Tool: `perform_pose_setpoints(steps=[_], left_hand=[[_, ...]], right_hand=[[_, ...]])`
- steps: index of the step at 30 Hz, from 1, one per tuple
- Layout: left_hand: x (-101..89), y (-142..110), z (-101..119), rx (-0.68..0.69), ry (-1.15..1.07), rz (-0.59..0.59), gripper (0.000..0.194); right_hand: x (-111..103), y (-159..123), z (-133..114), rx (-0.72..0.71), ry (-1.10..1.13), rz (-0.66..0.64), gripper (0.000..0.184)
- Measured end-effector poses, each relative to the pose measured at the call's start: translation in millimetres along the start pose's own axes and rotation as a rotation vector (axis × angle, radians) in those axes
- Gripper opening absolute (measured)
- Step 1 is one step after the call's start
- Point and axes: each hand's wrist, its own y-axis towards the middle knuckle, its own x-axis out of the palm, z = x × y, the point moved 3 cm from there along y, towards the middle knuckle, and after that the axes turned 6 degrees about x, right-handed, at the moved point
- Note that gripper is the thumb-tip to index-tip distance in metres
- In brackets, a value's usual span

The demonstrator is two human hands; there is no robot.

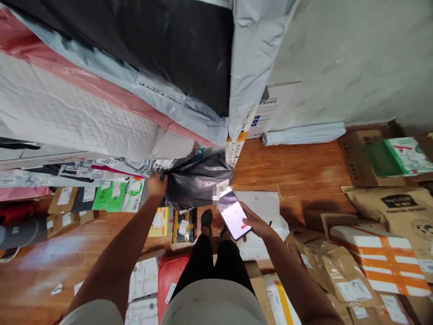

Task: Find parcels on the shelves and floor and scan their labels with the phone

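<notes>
My left hand (156, 185) is stretched forward with its fingers closed on the edge of a dark grey plastic parcel bag (198, 180) that sits low in a stack of mailers. My right hand (255, 222) holds a smartphone (233, 213) with a lit screen, tilted toward me, just right of that bag. My legs in black trousers and my dark shoes (206, 220) show below, standing on the wooden floor among parcels.
Big soft mailers, white, pink, pale blue and black (162, 49), are stacked on the left. A large white parcel (345, 58) leans at the upper right. Cardboard boxes and brown paper parcels (382, 262) crowd the right. Small packets (117, 196) line the floor at left.
</notes>
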Motion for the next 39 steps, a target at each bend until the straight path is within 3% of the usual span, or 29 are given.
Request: perform_pose_setpoints(steps=[4, 6, 9, 11, 13, 15, 16, 21, 28, 39], left_hand=[[-9.4, 2, 2, -0.105, -0.021, 0.080, 0.040], [-13.7, 9, 10, -0.066, -0.022, 0.094, 0.040], [-14.7, 7, 40, 0.029, -0.022, 0.105, 0.046], [-9.9, -6, 68, 0.161, -0.009, 0.122, 0.053], [1.1, -22, 98, 0.424, 0.016, 0.087, 0.061], [16.1, -33, 117, 0.632, 0.056, 0.014, 0.049], [23.6, -34, 121, 0.663, 0.076, -0.016, 0.040], [44.1, -15, 118, 0.610, 0.085, -0.031, 0.027], [45.6, -14, 115, 0.612, 0.052, -0.031, 0.027], [51.4, -14, 113, 0.604, 0.022, -0.024, 0.027]], right_hand=[[3, -31, 40, 0.002, 0.150, 0.067, 0.071], [10, -36, 55, 0.014, 0.207, 0.069, 0.068], [21, -31, 72, 0.013, 0.253, 0.057, 0.070], [26, -24, 81, 0.004, 0.268, 0.051, 0.071], [29, -18, 87, -0.013, 0.268, 0.058, 0.070], [30, -15, 90, -0.029, 0.256, 0.077, 0.069], [30, -14, 90, -0.034, 0.246, 0.090, 0.070], [35, -13, 80, -0.037, 0.188, 0.124, 0.068], [45, -6, 71, -0.024, 0.154, 0.114, 0.070], [44, -3, 67, -0.053, 0.141, 0.115, 0.070]])
